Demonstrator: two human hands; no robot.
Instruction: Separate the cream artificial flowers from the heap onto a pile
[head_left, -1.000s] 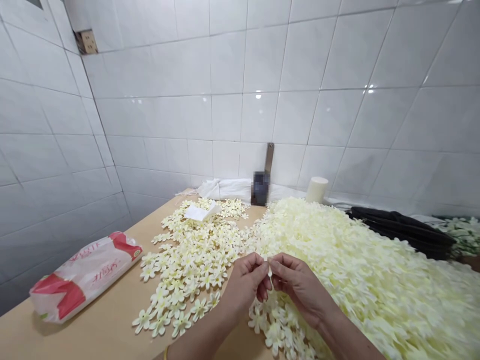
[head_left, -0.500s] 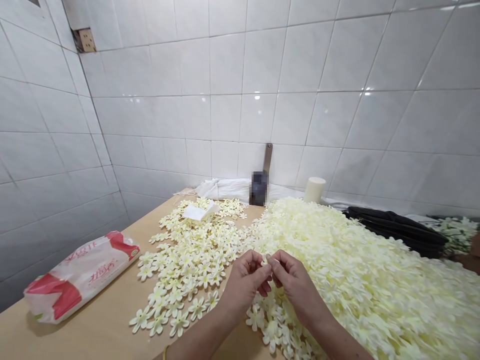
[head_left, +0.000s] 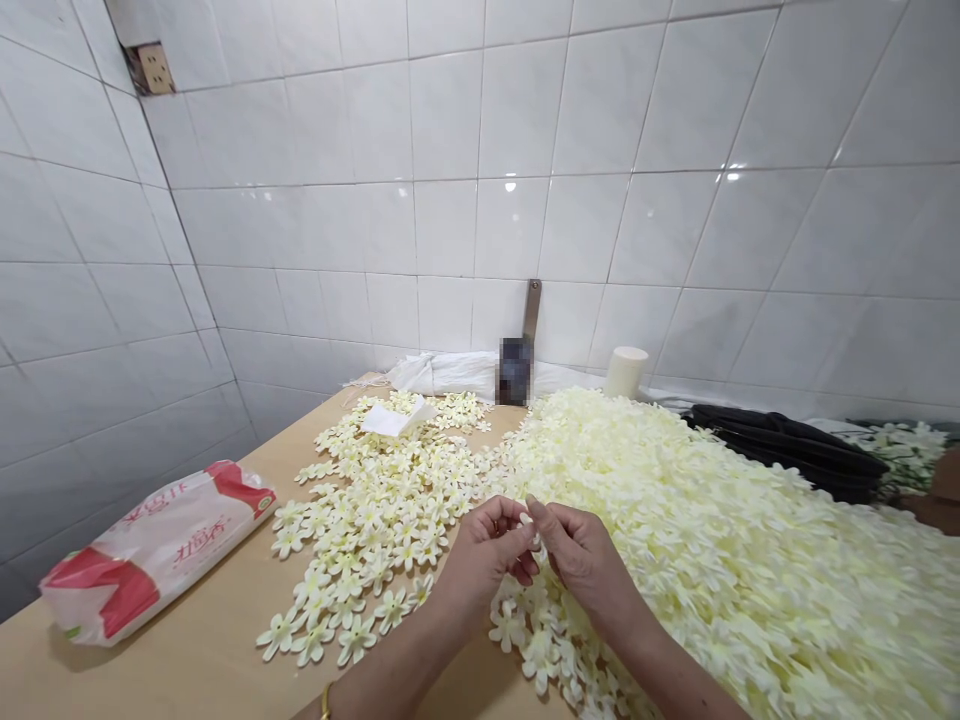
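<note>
My left hand (head_left: 480, 555) and my right hand (head_left: 581, 560) meet fingertip to fingertip above the table, both pinched on one small cream artificial flower (head_left: 531, 524), mostly hidden between the fingers. Just under and right of my hands lies a big heap of cream flowers (head_left: 712, 530). To the left, single flowers (head_left: 375, 530) lie spread flat on the wooden table (head_left: 210, 655).
A red and white plastic pack (head_left: 150, 550) lies at the left table edge. A white folded paper (head_left: 390, 420) rests on the far flowers. A white bundle (head_left: 450, 372), a dark object (head_left: 516, 370), a white cylinder (head_left: 626, 372) and black cloth (head_left: 787, 455) sit by the tiled wall.
My hands have drawn closer together and the flower is now more hidden between the fingertips; the view has shifted slightly, and the rest stays put.
</note>
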